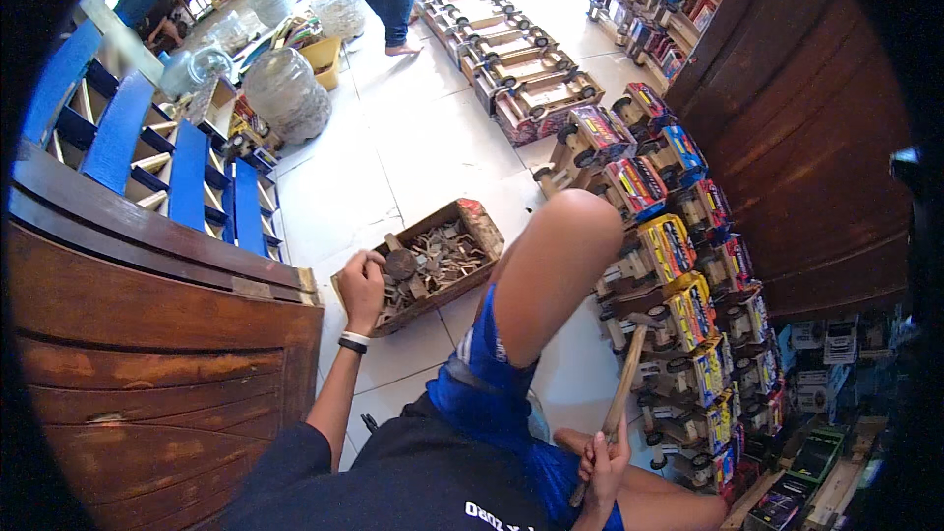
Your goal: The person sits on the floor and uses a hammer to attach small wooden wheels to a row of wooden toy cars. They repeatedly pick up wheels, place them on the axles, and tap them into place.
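Hammer (627,374) gripped near butt end by R hand (602,462), fingers clamped round handle, prob. for leverage. Wooden box (442,299) of offcuts (454,251) set just L of raised leg (556,265), prob. for easy reach; L hand (364,285) held at its L end, fingers curled, any pinch can't be told. Toy trucks (669,243) packed in rows at R, prob. to save floor space.

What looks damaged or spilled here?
The brown door on the left looks worn: pale, scuffed patches break its dark finish. The small pieces in the wooden box near the left hand are jumbled, but that looks like loose storage rather than a spill.
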